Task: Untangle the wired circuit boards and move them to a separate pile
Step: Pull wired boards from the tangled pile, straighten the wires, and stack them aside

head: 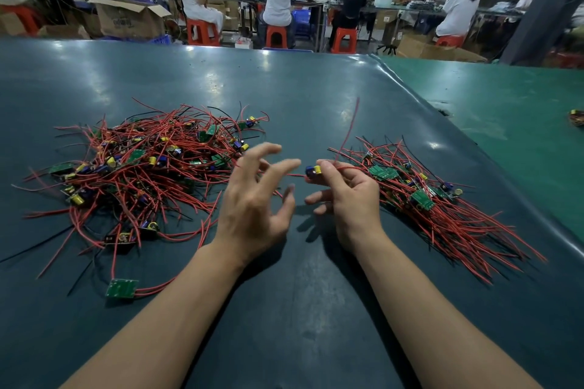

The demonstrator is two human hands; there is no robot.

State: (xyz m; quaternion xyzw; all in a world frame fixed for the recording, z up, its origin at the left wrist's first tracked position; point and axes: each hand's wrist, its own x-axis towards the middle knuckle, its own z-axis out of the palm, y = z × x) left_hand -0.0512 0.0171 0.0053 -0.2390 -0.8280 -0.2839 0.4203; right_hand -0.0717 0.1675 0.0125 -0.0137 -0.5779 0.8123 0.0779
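we look down on a dark teal, glossy table mat (300, 98) bearing two heaps of small green circuit boards with red and black wires. the larger heap, a tangled mound of wired boards (142, 167), lies to our left; its boards are too interlaced for us to count, though one green rectangular board with two red leads (122, 288) lies apart at its near edge. the smaller heap, a sorted pile of boards with wires combed toward us (436, 199), lies to our right; at least three green boards show on its top, and more may be hidden beneath the wires.

our two bare hands are raised between the heaps. our left hand (256, 199) has its fingers spread and loosely bent, gripping nothing, just beside the right edge of the tangled mound. our right hand (344, 196) pinches, between thumb and forefinger, one wired board with a blue and yellow component (313, 170); one long red wire (349, 133) rises from that pinch, curving up and away over the mat. the held board is above the mat, near the left edge of the sorted pile and apart from the tangled mound.

a second, lighter green mat (505, 110) adjoins on the right.
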